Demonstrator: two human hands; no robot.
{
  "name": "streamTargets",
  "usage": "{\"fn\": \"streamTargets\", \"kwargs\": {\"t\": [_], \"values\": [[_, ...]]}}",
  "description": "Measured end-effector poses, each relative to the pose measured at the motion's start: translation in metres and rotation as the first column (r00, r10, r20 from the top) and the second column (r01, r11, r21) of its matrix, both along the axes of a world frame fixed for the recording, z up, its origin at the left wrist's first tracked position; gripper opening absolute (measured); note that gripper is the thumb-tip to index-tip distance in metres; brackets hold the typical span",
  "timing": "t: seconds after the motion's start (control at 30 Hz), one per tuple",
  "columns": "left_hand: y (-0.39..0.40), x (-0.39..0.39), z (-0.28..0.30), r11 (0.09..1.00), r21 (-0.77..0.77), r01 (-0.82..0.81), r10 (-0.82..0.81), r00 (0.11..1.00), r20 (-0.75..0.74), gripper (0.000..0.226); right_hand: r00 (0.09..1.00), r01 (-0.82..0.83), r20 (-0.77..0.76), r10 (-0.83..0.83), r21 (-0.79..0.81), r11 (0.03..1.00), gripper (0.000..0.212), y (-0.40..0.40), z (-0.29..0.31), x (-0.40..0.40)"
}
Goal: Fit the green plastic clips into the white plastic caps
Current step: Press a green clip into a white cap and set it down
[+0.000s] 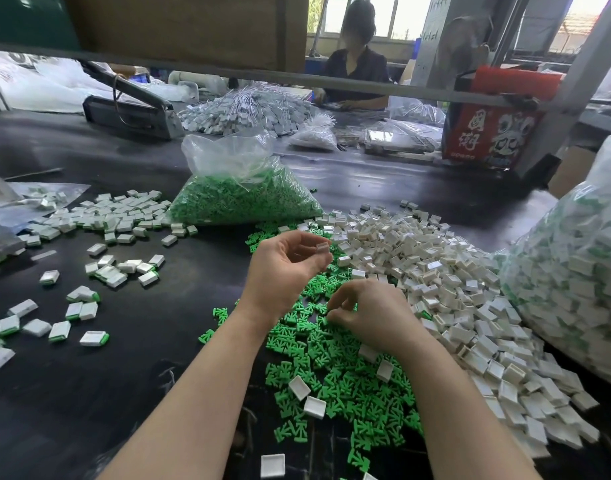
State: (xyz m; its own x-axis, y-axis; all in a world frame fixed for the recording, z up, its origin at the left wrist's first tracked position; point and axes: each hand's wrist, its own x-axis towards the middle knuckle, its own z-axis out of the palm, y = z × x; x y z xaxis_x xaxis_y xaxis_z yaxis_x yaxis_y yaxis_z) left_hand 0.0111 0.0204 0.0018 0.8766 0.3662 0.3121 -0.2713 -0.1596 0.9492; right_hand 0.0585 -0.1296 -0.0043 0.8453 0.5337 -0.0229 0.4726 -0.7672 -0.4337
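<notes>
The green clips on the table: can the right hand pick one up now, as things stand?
Probably yes. The right hand is already down on the loose green clips, fingertips curled among them, and nothing covers the pile there. Whether it already pinches one I cannot tell.

The right hand (370,311) lies knuckles-up on the heap of green clips (332,368), so its fingertips and whatever they pinch stay hidden. The left hand (283,268) holds a white cap (322,247), but its open side faces away. Both forearms run off the bottom edge. The big bag of finished pieces (574,271) is cut by the right edge. Across the worktop (89,393), the seated person (356,64) is blurred, partly behind a grey bar (297,77).
</notes>
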Motion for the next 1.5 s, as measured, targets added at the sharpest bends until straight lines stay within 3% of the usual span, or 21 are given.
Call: {"fn": "streamTargets", "kwargs": {"t": [0.17,0.33,0.5,0.6,0.73,0.83,0.93,1.27,1.5], "values": [[0.002,0.002,-0.001,0.999,-0.003,-0.047,0.047,0.998,-0.028,0.01,0.997,-0.07,-0.022,0.07,0.019,0.997,0.032,-0.001,-0.004,0.002],[0.003,0.004,-0.004,0.997,-0.016,-0.074,0.073,0.995,-0.061,0.009,0.998,-0.052,0.03,0.051,0.034,0.998,0.005,0.004,-0.003,-0.001],[0.003,0.004,-0.005,0.998,-0.008,-0.061,0.06,0.995,-0.082,0.012,0.994,-0.008,0.11,-0.002,0.089,0.996,0.005,0.005,-0.008,0.001],[0.002,0.004,-0.005,0.998,0.001,-0.056,0.056,0.995,-0.08,0.013,0.991,0.039,0.116,-0.067,0.229,0.973,0.003,0.005,-0.008,0.001],[0.001,0.005,-0.006,0.998,-0.017,-0.052,0.051,0.996,-0.079,0.01,0.989,0.143,-0.065,-0.13,0.573,0.807,0.007,0.001,-0.005,0.003],[0.001,0.005,-0.006,0.999,-0.036,-0.039,0.036,0.996,-0.085,0.011,0.967,0.207,-0.257,0.007,0.796,0.569,0.008,-0.001,0.001,0.002],[0.0,0.005,-0.004,0.997,-0.072,-0.008,0.002,0.997,-0.078,0.011,0.936,0.244,-0.329,0.127,0.864,0.441,0.015,-0.002,0.005,0.002],[-0.001,0.002,0.0,0.994,-0.1,0.046,-0.051,0.998,-0.047,0.018,0.922,0.276,-0.342,0.18,0.909,0.313,0.031,-0.003,0.011,0.001],[-0.002,0.0,0.002,0.991,-0.104,0.084,-0.089,0.995,-0.041,0.022,0.928,0.263,-0.329,0.173,0.91,0.32,0.026,-0.004,0.009,0.002]]}}
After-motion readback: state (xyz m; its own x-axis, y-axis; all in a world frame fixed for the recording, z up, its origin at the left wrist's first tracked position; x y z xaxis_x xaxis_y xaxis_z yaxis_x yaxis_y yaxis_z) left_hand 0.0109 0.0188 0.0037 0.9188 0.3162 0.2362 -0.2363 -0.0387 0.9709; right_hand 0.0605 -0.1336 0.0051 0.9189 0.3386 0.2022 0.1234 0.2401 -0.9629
